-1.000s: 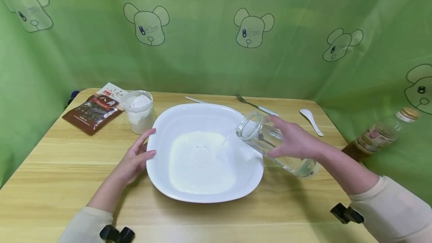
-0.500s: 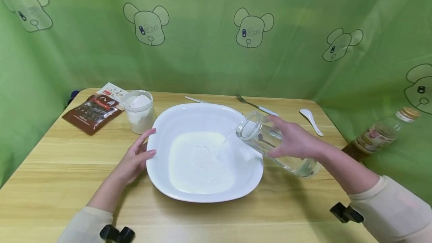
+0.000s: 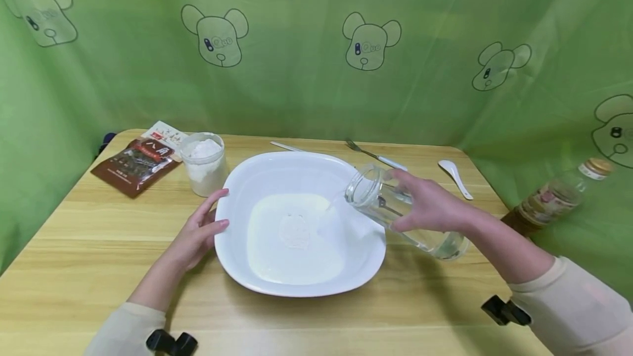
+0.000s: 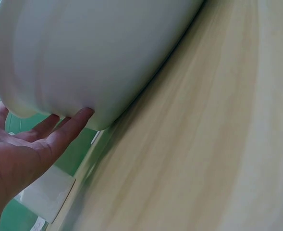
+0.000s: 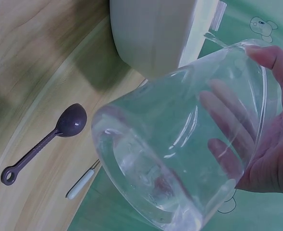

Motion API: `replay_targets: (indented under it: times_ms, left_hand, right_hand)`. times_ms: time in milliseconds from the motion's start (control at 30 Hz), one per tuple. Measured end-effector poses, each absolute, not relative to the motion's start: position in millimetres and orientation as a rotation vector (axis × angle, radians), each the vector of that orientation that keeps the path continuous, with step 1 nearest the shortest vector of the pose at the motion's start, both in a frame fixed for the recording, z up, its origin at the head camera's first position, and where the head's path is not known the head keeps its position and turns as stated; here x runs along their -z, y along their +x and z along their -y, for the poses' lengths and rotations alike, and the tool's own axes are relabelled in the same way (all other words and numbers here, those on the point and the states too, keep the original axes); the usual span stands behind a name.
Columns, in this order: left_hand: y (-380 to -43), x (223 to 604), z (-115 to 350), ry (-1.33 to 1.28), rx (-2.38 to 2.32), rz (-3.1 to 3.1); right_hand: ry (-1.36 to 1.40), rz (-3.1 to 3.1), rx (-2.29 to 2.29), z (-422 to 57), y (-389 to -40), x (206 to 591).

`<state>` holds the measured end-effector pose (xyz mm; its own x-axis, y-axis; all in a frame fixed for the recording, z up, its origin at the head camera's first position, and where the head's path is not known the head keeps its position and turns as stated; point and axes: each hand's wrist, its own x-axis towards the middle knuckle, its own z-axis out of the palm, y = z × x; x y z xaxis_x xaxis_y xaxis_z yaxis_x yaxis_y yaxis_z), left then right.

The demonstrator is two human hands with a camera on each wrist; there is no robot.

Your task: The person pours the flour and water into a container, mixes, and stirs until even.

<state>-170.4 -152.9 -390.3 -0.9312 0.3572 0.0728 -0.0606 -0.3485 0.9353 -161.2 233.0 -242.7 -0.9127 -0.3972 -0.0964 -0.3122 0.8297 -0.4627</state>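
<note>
A white basin (image 3: 296,284) stands on the wooden table with clear liquid and a faint pale patch on its bottom. My left hand (image 3: 195,232) holds the basin's left rim. In the left wrist view, fingertips (image 4: 81,115) press against its outer wall. My right hand (image 3: 430,202) grips a clear glass jar (image 3: 420,240), tilted with its mouth over the basin's right side. A thin stream runs from the mouth into the basin. In the right wrist view the fingers wrap around the jar (image 5: 179,130), and some liquid shows inside.
Left of the basin stand a tub of white powder (image 3: 204,172) and a brown star anise packet (image 3: 135,169). A fork (image 3: 373,154), a white spoon (image 3: 455,177) and a dark measuring spoon (image 5: 71,122) lie to the right. A corked bottle (image 3: 551,199) stands at the right edge.
Both hands and the tilted jar stay nearly still while the stream keeps running. The faint patch on the basin's bottom has shifted slightly in outline.
</note>
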Motion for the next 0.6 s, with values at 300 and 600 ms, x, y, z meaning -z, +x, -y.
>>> replay_targets:
  times_ms: [300, 600]
  left_hand:
    - [-170.7, 390.2, 153.6, 0.385, -2.348, -1.628]
    - [-170.8, 391.4, 153.3, 0.382, -2.35, -1.625]
  right_hand:
    - [-0.57, -2.827, 0.653, -232.2, -160.7, 241.9]
    - [-0.578, -2.843, 0.621, -231.7, -161.2, 240.9]
